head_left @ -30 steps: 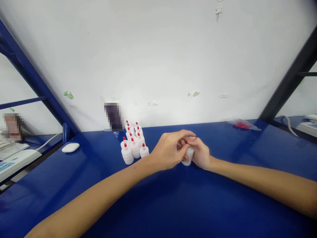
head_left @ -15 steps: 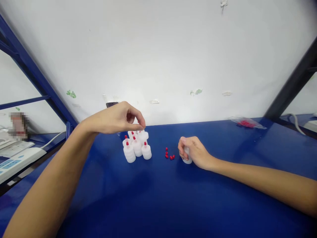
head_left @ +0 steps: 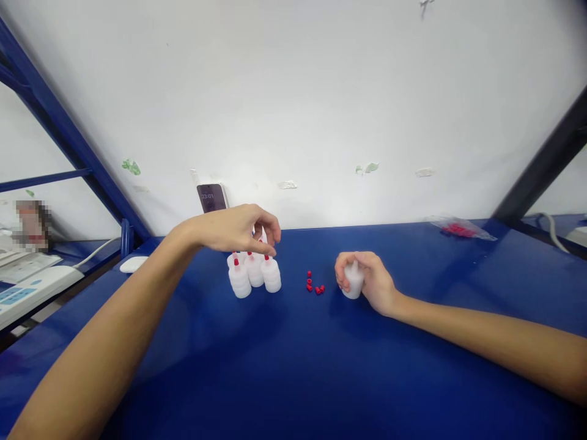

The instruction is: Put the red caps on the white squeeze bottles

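Note:
Several white plastic squeeze bottles (head_left: 239, 286) with pointed tips and red caps stand grouped at centre-left. My left hand (head_left: 250, 229) hangs over the back of this group, thumb and fingers a little apart, with nothing visible between them; it hides some bottles behind it. My right hand (head_left: 373, 281) is wrapped round a separate white squeeze bottle (head_left: 353, 283), standing upright on the blue table, its pale nozzle pointing up by the thumb. No red shows on that nozzle. Several small loose red caps (head_left: 309, 281) lie between the bottle group and my right hand.
A clear plastic bag with red caps (head_left: 460, 230) lies at the back right. A phone (head_left: 212, 197) leans against the wall behind my left hand. A white power strip (head_left: 34, 293) is at far left, and a white rounded object (head_left: 133, 264) lies near my left forearm.
My left hand has let go of a white bottle among the group, and its fingers have parted. My right hand's grip has shifted, showing more of its bottle and nozzle.

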`<state>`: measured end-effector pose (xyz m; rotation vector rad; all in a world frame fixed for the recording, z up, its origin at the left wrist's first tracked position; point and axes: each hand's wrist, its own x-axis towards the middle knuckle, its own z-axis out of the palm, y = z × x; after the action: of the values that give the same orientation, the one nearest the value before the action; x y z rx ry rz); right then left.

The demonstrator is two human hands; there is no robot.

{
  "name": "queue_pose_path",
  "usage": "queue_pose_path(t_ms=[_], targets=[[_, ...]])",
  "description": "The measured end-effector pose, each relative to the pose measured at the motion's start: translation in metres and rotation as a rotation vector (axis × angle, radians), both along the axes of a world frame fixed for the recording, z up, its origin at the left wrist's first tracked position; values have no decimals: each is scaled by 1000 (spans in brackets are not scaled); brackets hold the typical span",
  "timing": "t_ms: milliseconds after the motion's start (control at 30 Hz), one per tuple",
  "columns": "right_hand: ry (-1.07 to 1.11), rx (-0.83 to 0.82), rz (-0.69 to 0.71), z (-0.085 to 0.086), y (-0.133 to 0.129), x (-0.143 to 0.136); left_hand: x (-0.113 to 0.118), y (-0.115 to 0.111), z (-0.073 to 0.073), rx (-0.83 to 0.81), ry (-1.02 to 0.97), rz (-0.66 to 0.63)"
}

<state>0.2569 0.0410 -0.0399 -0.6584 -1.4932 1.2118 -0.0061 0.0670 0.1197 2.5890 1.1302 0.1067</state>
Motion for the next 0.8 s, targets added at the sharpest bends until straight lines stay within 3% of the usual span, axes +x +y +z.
queue_pose_path(t_ms=[100, 167, 333, 433, 533, 667, 800], targets=[[-58, 19, -45, 3, 0, 0, 10, -6, -1, 131, -112, 11], [-133, 79, -57, 5, -1, 1, 24, -9, -10, 225, -90, -13], [-315, 143, -90, 9, 1, 0, 65, -8, -53, 541, 316, -78], [-314, 91, -107, 8, 5, -2, 79, -5, -77, 524, 459, -157], [-293, 51, -88, 9, 7, -3, 84, -3, -92, 472, 503, -198], [-284, 33, -83, 10, 6, -4, 84, -1, -95, 471, 503, -219], [-322, 74, -156, 8, 5, -3, 80, 0, -81, 492, 430, -184]])
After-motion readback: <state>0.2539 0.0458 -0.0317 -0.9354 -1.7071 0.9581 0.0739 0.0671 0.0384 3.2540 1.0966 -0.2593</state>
